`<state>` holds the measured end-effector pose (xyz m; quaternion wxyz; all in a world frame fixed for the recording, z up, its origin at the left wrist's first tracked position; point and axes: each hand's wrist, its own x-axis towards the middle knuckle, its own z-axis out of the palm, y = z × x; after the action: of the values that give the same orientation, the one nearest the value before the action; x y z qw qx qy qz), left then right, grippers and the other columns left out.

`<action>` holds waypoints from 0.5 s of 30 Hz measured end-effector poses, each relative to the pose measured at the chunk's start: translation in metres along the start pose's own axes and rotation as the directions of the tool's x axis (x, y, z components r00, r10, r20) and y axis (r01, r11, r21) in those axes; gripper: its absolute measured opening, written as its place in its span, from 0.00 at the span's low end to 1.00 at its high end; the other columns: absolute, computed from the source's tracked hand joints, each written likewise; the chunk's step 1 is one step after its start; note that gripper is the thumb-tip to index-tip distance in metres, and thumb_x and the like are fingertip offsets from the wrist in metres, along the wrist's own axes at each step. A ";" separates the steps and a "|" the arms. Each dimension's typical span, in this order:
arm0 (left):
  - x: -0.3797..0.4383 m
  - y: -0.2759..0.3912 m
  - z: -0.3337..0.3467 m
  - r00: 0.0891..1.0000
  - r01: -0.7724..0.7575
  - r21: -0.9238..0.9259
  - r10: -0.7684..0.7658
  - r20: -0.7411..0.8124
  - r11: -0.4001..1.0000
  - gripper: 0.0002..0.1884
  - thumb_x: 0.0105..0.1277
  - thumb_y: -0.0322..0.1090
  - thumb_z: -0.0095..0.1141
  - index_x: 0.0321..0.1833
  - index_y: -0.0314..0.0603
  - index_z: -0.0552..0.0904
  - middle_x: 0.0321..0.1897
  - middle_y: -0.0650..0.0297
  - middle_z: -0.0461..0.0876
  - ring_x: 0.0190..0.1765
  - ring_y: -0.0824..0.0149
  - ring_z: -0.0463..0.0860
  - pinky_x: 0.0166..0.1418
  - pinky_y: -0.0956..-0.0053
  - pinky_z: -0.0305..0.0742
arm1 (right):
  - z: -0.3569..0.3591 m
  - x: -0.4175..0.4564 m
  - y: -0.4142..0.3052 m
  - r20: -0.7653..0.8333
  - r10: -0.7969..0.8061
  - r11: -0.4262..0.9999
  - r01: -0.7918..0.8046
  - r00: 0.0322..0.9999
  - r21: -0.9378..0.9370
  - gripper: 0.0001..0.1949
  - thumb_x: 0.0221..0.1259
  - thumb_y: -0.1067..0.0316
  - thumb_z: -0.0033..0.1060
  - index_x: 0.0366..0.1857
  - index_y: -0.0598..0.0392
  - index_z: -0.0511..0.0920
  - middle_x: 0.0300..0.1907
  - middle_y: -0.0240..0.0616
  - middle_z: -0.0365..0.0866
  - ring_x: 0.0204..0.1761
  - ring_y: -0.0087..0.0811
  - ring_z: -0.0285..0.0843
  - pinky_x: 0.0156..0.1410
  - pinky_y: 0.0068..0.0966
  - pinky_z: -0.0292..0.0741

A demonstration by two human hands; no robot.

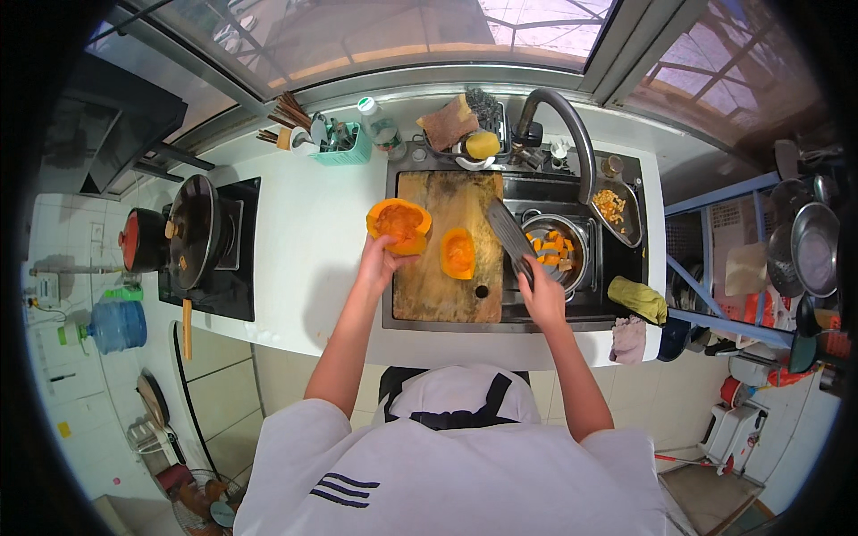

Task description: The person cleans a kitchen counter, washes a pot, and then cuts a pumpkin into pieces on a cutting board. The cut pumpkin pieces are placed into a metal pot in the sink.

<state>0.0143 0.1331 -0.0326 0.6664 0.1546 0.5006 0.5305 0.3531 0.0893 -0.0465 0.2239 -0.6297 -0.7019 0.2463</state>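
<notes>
My left hand (381,258) holds a hollow piece of orange pumpkin (400,226) above the left edge of a worn wooden cutting board (429,301). Another pumpkin piece (458,253) lies on the board with its cut side up. In my right hand (541,293) is the handle of a kitchen knife with a broad dark blade (508,228), which is over the board's right edge. Just right of the blade, a round metal pot (580,258) stands in the sink and holds pumpkin chunks (551,249).
A curved faucet (570,120) arches over the sink, beside a strainer basket (633,231) with orange scraps. Behind the board are a plastic bottle (383,130) and a green utensil basket (345,155). A lidded pan (194,231) sits on the left cooktop. A yellow-green cloth (637,300) lies at the right.
</notes>
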 end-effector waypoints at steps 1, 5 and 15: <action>-0.003 -0.002 0.004 1.000 0.000 -0.016 0.000 0.031 1.000 0.29 0.68 0.26 0.46 0.71 0.37 0.55 0.65 0.48 0.69 0.62 0.44 0.78 0.54 0.44 0.85 | 0.005 0.013 0.002 -0.020 -0.078 0.995 0.077 0.997 -0.058 0.19 0.67 0.59 0.60 0.58 0.51 0.75 0.39 0.46 0.85 0.37 0.49 0.84 0.41 0.41 0.78; -0.013 -0.009 0.013 0.996 0.008 -0.065 -0.002 0.088 0.998 0.28 0.66 0.26 0.47 0.71 0.39 0.60 0.65 0.51 0.72 0.63 0.47 0.78 0.57 0.46 0.84 | 0.034 0.066 0.009 0.025 -0.331 0.908 0.326 0.943 -0.262 0.21 0.62 0.59 0.65 0.59 0.48 0.76 0.33 0.40 0.81 0.33 0.41 0.82 0.38 0.37 0.78; -0.011 -0.014 0.012 1.000 -0.025 -0.212 0.024 -0.004 0.977 0.26 0.69 0.25 0.47 0.70 0.35 0.62 0.64 0.50 0.72 0.64 0.46 0.76 0.63 0.45 0.79 | 0.074 0.117 -0.012 -0.037 -0.460 0.840 0.421 0.887 -0.341 0.23 0.60 0.58 0.66 0.59 0.47 0.77 0.44 0.41 0.80 0.47 0.41 0.79 0.53 0.37 0.73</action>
<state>0.0321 0.1225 -0.0321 0.6721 0.0883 0.4398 0.5891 0.2847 0.1995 -0.0961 0.2091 -0.4925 -0.8442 0.0323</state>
